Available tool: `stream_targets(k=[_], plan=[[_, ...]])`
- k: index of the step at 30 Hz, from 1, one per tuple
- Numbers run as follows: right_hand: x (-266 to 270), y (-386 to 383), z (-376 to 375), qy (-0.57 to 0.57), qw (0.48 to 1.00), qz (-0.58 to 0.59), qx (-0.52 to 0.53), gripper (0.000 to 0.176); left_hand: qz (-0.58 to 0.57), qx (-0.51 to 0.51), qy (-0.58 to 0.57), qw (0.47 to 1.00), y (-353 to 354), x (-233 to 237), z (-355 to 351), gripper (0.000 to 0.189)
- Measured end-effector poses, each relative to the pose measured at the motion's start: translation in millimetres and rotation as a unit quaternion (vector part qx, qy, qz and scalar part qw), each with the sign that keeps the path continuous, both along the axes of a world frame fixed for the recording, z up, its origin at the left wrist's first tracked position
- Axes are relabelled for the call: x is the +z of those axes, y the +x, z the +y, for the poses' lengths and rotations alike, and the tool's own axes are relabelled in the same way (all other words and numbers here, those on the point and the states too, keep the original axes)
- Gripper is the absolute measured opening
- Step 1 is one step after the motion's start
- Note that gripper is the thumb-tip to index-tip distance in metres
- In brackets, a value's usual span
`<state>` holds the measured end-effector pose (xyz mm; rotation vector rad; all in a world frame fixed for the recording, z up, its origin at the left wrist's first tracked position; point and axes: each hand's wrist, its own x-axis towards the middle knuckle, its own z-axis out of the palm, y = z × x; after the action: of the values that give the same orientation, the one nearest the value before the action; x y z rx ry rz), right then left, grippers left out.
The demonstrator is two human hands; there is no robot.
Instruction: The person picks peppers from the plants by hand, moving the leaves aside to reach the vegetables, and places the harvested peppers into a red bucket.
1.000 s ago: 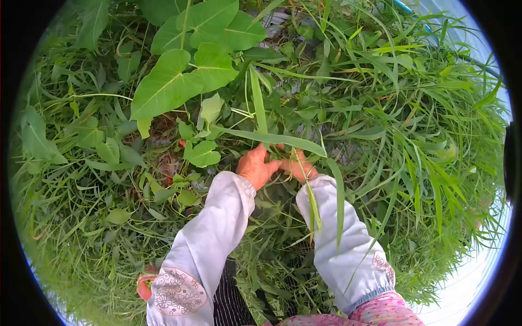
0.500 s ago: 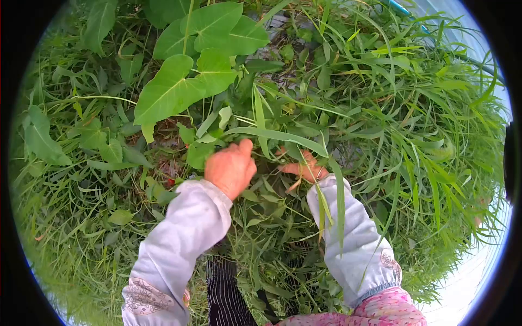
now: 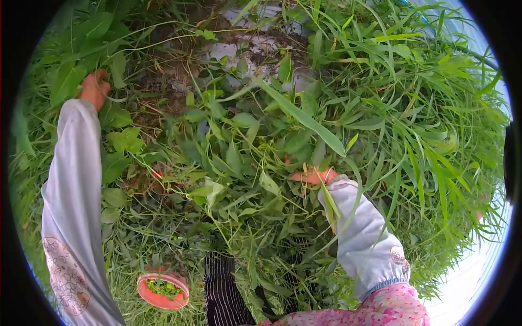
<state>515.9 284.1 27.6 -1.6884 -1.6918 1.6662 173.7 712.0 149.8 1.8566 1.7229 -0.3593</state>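
At the upper left, my left hand (image 3: 95,89) is closed on a broad-leaved vine (image 3: 68,81), its large green leaves around the fingers. My right hand (image 3: 314,176) lies low among leafy stems (image 3: 255,136) right of the middle. Its thumb points left, and a fingertip shows a little above it; leaves cover the other fingers, so its grip cannot be made out. A long grass blade (image 3: 304,119) arches above this hand. Between my hands, a tangle of thin vines and small leaves spreads out.
A round pink-red container (image 3: 163,301) with green pieces inside stands at the lower left, by my striped trouser leg (image 3: 223,293). Bare soil and pale sheeting (image 3: 223,51) show at the top. Tall grass (image 3: 424,125) grows thickly on the right, beside whitish sheeting (image 3: 457,293).
My left hand has moved from the middle to the far upper left, and the large leaves have shifted left too. Soil and the container have come into view. My right hand has barely moved.
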Motion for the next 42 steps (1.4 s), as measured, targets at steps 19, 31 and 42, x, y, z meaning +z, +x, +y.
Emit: stream_targets(k=[19,31,42], plan=[[43.9,-35.0,-10.8,0.111,0.951,-0.198,0.212,0.051,0.017,-0.428,-0.206,0.880,46.0,7.3,-322.0,0.031],[66.3,-92.1,-17.0,0.040,0.930,-0.213,0.297,0.056,0.081,-0.593,-0.052,0.799,-11.2,-6.9,-474.0,0.046],[59.5,-98.7,-38.7,0.084,0.968,-0.172,0.161,0.043,-0.400,0.078,-0.255,0.877,2.6,100.1,-327.9,0.036]])
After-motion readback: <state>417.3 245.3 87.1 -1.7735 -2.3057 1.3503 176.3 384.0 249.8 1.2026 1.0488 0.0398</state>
